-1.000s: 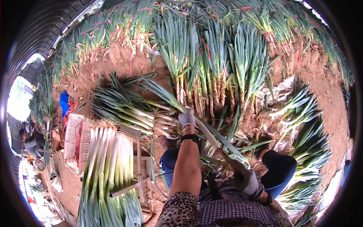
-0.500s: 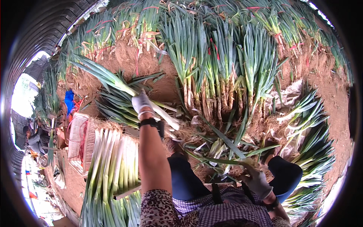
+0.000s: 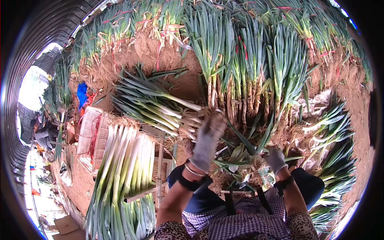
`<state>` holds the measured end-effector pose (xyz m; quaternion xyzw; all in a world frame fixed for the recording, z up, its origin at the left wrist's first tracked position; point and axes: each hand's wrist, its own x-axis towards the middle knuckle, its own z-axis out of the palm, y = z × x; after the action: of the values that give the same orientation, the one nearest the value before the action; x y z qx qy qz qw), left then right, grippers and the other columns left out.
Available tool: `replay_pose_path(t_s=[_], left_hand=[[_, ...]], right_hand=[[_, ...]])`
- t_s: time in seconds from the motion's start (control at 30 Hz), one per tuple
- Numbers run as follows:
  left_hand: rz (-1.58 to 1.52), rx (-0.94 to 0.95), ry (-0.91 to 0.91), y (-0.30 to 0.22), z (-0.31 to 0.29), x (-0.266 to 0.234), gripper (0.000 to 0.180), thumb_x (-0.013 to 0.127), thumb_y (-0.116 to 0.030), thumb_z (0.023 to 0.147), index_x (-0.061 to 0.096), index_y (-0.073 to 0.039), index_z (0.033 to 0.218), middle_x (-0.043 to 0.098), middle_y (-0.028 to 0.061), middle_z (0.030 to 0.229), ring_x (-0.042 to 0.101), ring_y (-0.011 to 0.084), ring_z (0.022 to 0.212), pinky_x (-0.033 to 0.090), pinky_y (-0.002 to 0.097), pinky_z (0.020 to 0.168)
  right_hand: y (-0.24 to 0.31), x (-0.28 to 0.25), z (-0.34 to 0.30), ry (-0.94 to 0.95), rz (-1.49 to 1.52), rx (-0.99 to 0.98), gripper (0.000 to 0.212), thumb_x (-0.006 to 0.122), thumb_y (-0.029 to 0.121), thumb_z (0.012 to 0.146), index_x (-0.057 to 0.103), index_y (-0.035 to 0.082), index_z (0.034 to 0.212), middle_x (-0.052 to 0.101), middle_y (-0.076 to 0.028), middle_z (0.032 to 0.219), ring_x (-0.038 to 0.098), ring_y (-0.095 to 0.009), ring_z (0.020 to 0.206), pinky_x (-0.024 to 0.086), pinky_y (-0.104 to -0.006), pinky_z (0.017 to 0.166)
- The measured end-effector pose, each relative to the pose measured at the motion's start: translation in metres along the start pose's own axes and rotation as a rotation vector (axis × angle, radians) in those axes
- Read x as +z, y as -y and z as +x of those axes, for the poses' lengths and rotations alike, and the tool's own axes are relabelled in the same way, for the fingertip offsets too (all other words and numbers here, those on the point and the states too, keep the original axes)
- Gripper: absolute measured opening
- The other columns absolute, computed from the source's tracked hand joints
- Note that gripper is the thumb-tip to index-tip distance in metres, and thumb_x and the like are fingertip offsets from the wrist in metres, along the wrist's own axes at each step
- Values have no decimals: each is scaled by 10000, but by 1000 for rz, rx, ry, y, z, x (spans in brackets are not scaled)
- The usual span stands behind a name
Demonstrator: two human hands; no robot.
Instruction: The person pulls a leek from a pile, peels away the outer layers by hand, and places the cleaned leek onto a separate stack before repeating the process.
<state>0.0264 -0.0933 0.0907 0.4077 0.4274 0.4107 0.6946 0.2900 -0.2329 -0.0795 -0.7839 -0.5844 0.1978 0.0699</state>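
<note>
My left hand, in a grey-white glove with dirty fingertips, reaches forward over the root ends of a loose pile of leeks. Its fingers are stretched out, somewhat blurred by motion, with no leek seen in them. My right hand, gloved too, is low over the stripped leaves between my knees; its fingers are turned away and hard to make out. Trimmed leeks with clean white stems lie in a row on a metal-framed rack to my left.
Upright leek bunches with rooty, soiled ends stand ahead, more bundles tied with red bands behind them. Untrimmed leeks lie along my right. At the left are a pale plastic crate, a blue cloth and a person farther off.
The leek in my left hand has been let go onto the pile. That hand has come right and nearer me. My right hand has moved forward, and the view has shifted slightly.
</note>
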Motion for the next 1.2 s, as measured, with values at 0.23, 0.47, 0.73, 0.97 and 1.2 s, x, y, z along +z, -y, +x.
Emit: replay_pose_path(t_s=[0.23, 0.47, 0.73, 0.97, 1.2], left_hand=[[-39, -72, 151, 59, 6, -14, 400, 571, -145, 893, 454, 31, 1232, 562, 93, 1129, 545, 174, 1063, 427, 302, 928], [-61, -375, 118, 12, -8, -13, 408, 544, -131, 890, 443, 53, 1240, 579, 148, 1130, 540, 218, 1076, 384, 342, 965], [-47, -449, 126, -3, -2, 5, 390, 559, -127, 899, 458, 38, 1238, 572, 112, 1132, 540, 192, 1055, 417, 324, 931], [-80, -384, 95, 14, -5, 10, 391, 561, -112, 899, 455, 40, 1243, 582, 109, 1120, 547, 193, 1051, 418, 313, 928], [35, -538, 217, 26, 9, 25, 433, 549, -133, 891, 429, 59, 1260, 562, 163, 1169, 524, 236, 1116, 379, 353, 974]], right_hand=[[50, 57, 150, 87, 1050, 249, 402, 621, 125, 853, 531, 56, 1239, 615, -88, 1107, 567, -150, 976, 453, -255, 825], [50, 125, 242, 45, 452, 304, 649, 650, 108, 788, 349, 99, 1363, 486, -168, 1295, 515, -297, 1130, 435, -349, 927], [-14, 98, 282, 176, 946, 500, 590, 667, 191, 769, 434, 59, 1295, 596, -173, 1143, 555, -292, 1084, 450, -377, 904], [38, 76, 279, 315, 512, 406, 500, 594, 174, 851, 426, 75, 1312, 547, -115, 1223, 513, -234, 1150, 397, -304, 974], [-17, 119, 279, 329, -257, -266, 493, 664, 122, 772, 540, 241, 1234, 359, -139, 1405, 412, -234, 1247, 396, -378, 986]])
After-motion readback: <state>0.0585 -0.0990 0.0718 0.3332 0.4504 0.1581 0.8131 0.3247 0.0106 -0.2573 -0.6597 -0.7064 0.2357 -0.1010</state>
